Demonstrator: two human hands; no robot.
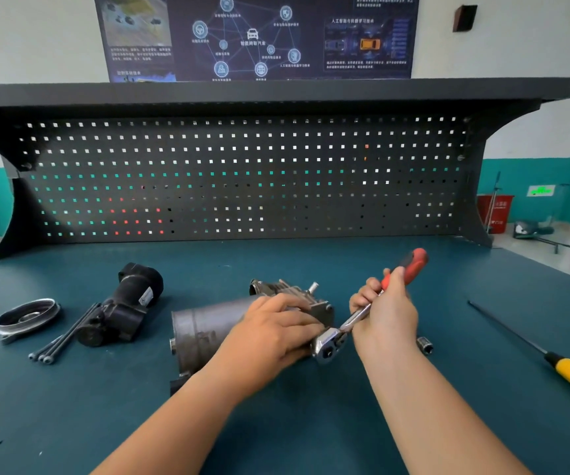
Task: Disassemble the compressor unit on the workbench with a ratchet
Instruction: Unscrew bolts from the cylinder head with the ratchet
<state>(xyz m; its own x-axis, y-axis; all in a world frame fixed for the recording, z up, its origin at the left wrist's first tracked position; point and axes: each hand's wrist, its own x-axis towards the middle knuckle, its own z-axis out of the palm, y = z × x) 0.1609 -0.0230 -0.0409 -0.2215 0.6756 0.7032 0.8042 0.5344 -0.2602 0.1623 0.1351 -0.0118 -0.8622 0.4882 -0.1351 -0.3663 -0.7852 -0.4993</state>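
The grey metal compressor unit (pixel 204 329) lies on its side at the middle of the blue workbench (pixel 311 423). My left hand (pixel 276 329) lies over its right end, fingers curled round the housing beside the ratchet head. The ratchet (pixel 331 342) has a chrome head at the unit's right end and a red handle (pixel 413 264) pointing up and to the right. My right hand (pixel 386 306) grips the ratchet's shaft just below the red handle. What the ratchet head sits on is hidden.
A black removed part (pixel 125 303), three long bolts (pixel 60 341) and a round metal cover (pixel 26 317) lie at the left. A small socket (pixel 424 345) sits right of my right wrist. A yellow-handled screwdriver (pixel 557 361) lies at the right. A pegboard (pixel 242 176) stands behind.
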